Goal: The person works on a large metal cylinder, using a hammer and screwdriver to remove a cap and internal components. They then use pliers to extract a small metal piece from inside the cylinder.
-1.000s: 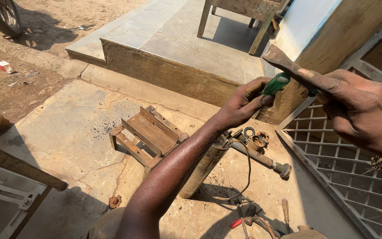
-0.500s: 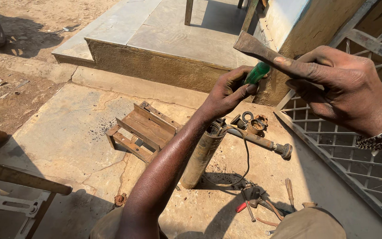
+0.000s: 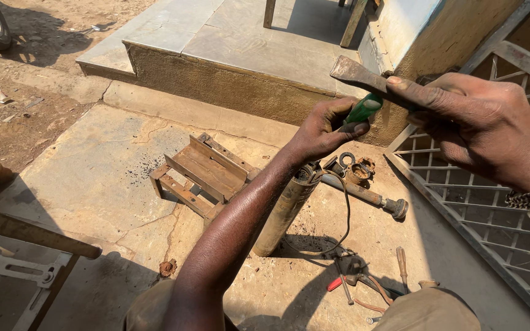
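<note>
My left hand (image 3: 325, 129) grips a green-handled screwdriver (image 3: 363, 108) held over the top of a rusty cylindrical pump motor (image 3: 284, 211) that lies on the stone floor. My right hand (image 3: 476, 125) is raised at the right and grips a flat, dark metal bar (image 3: 360, 76), its blunt end pointing left just above the green handle. A thin wire (image 3: 346, 211) runs from the cylinder's top end across the floor.
A rusty metal bracket frame (image 3: 200, 171) lies left of the cylinder. Rusty pump parts (image 3: 357, 170) and a shaft (image 3: 369, 196) lie behind it. Pliers and small tools (image 3: 354, 276) lie near my knees. A metal grille (image 3: 498, 233) leans at the right; a stone step (image 3: 228, 73) is beyond.
My view has tilted slightly, so both hands sit lower in the frame. The metal bar has come closer to the green handle. The cylinder has not moved.
</note>
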